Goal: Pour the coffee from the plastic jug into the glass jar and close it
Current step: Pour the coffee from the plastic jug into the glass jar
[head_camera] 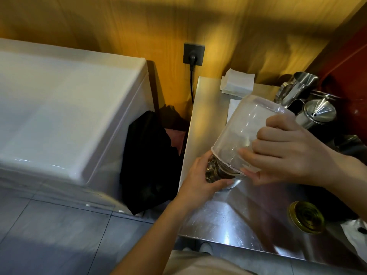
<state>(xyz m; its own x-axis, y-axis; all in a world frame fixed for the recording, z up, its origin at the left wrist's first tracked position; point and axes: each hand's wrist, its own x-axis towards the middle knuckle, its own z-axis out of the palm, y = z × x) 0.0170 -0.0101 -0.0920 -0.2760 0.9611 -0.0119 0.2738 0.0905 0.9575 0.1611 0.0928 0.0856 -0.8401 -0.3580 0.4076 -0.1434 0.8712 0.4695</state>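
Observation:
My right hand [284,149] grips a clear plastic jug [246,128], tipped steeply with its rim down over the mouth of a glass jar [220,173]. The jug looks nearly empty. The jar stands on a steel counter [228,215] near its left edge and holds brown coffee. My left hand [200,179] wraps around the jar's left side and hides much of it. A gold metal lid [306,217] lies upside down on the counter at the right, apart from both hands.
Steel pitchers [301,86] and a lidded steel pot [317,114] crowd the counter's back right. White napkins [237,83] lie at the back. A white chest appliance [65,108] stands left, a black bag [147,159] in the gap. A paper scrap [355,233] lies at right.

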